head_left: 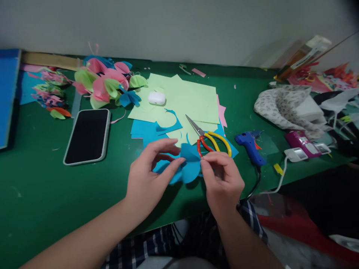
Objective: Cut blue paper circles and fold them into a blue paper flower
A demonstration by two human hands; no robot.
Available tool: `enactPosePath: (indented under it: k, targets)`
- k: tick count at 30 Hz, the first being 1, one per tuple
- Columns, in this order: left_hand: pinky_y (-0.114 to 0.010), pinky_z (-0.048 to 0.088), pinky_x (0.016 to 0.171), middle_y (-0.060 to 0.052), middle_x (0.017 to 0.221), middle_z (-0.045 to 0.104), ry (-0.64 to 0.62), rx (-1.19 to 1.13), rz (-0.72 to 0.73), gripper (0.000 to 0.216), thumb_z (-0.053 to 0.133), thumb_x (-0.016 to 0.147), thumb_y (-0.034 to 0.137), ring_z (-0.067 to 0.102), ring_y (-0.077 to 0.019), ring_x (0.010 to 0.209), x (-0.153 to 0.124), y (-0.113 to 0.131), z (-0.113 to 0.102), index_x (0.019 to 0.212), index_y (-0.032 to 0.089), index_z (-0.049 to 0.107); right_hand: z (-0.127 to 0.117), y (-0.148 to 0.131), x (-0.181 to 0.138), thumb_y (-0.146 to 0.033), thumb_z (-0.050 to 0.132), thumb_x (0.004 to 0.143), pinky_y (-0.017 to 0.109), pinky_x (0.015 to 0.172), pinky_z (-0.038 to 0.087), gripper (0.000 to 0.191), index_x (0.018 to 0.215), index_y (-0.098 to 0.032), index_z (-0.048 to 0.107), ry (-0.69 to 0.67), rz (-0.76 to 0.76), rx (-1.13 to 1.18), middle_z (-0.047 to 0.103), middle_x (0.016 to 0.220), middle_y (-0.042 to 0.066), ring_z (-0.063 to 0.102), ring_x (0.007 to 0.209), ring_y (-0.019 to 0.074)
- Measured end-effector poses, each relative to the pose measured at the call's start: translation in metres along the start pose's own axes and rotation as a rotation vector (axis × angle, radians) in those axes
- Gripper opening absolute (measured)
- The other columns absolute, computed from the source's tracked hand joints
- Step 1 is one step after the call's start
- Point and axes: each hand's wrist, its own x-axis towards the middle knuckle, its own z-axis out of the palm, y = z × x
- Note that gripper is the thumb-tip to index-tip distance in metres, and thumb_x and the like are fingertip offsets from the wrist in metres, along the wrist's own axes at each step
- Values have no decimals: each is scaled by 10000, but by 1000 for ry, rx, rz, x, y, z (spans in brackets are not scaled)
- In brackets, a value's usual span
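Observation:
Both my hands hold a folded blue paper piece (189,164) just above the green table's front edge. My left hand (148,175) pinches its left side between thumb and fingers. My right hand (223,179) pinches its right edge with curled fingers. Behind the paper lie scissors (209,140) with yellow and red handles, resting on blue sheets (146,129) and light green sheets (185,99). A cut blue scrap with a round hole lies on the green sheets.
A black phone (88,135) lies at the left. Paper flowers (105,82) pile at the back left, a white earbud case (156,98) beside them. A blue glue gun (251,146) with cable is at the right, then patterned cloth (283,106) and clutter.

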Motion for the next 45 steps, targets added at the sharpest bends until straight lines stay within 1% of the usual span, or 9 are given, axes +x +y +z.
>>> enactPosePath:
  k: [4, 8, 12, 16, 22, 30, 36, 40, 45]
  targets:
    - [-185, 536, 654, 44, 761, 698, -41, 60, -102, 17, 676, 780, 226, 648, -95, 682, 4, -2, 2, 796, 228, 671, 6, 7, -2, -115, 608, 822, 244, 593, 522, 115, 825, -230, 622, -84, 132, 54, 628, 775, -11, 600, 665, 114]
    - [-225, 547, 677, 10, 832, 715, -8, 117, -181, 102, 674, 779, 278, 663, -127, 732, 13, -8, 0, 858, 216, 690, 3, 14, 2, -155, 593, 841, 241, 631, 526, 75, 845, -223, 625, -153, 141, -17, 650, 816, 4, 614, 765, 133]
    - [-234, 538, 721, 12, 880, 712, 59, 136, -161, 127, 668, 782, 294, 658, -125, 768, 17, -10, -5, 886, 222, 687, -14, 12, 14, -199, 610, 850, 264, 687, 519, 76, 909, -221, 653, -450, 3, -145, 666, 889, 18, 606, 845, 151]
    - [-225, 521, 716, 17, 881, 710, 68, 172, -105, 128, 644, 802, 296, 649, -123, 776, 20, -7, -7, 902, 225, 682, -25, 14, 21, -275, 649, 835, 386, 911, 469, 166, 976, -192, 677, -744, -188, -317, 669, 979, 62, 567, 983, 216]
    - [-225, 481, 653, 17, 788, 700, -179, 458, 47, 116, 611, 832, 316, 630, -132, 723, -5, -1, -20, 812, 213, 660, -24, 19, 19, -225, 584, 877, 424, 1016, 399, 214, 1087, -187, 606, -936, -198, -374, 672, 1085, 42, 504, 1135, 242]
    - [-269, 508, 839, -61, 1180, 621, -214, 420, -39, 292, 491, 882, 161, 608, -165, 1040, -71, -15, -26, 1147, 231, 589, -18, 16, 12, -199, 564, 884, 349, 837, 487, 171, 1049, -182, 607, -913, -87, -323, 688, 1010, 51, 600, 959, 204]
    - [-247, 512, 806, -44, 973, 697, -77, 419, 21, 228, 528, 856, 141, 645, -144, 888, -66, -17, -17, 1024, 202, 669, -15, 11, 9, -254, 611, 851, 268, 740, 523, 164, 1010, -225, 637, -827, 155, -140, 688, 985, 33, 642, 905, 165]
    - [-230, 521, 680, -9, 890, 710, 78, 279, -176, 163, 590, 817, 173, 644, -132, 764, -64, -11, -15, 906, 234, 712, -25, 8, 15, -348, 570, 875, 285, 763, 542, 252, 1104, -263, 631, -833, 275, 54, 684, 1054, 39, 642, 958, 172]
    - [-219, 513, 595, -3, 838, 698, 261, 11, -393, 140, 648, 780, 227, 637, -127, 700, -65, -8, -11, 903, 227, 715, -31, 7, 16, -273, 614, 845, 280, 787, 555, 317, 1159, -313, 621, -808, 303, 100, 678, 1058, 10, 653, 892, 142]
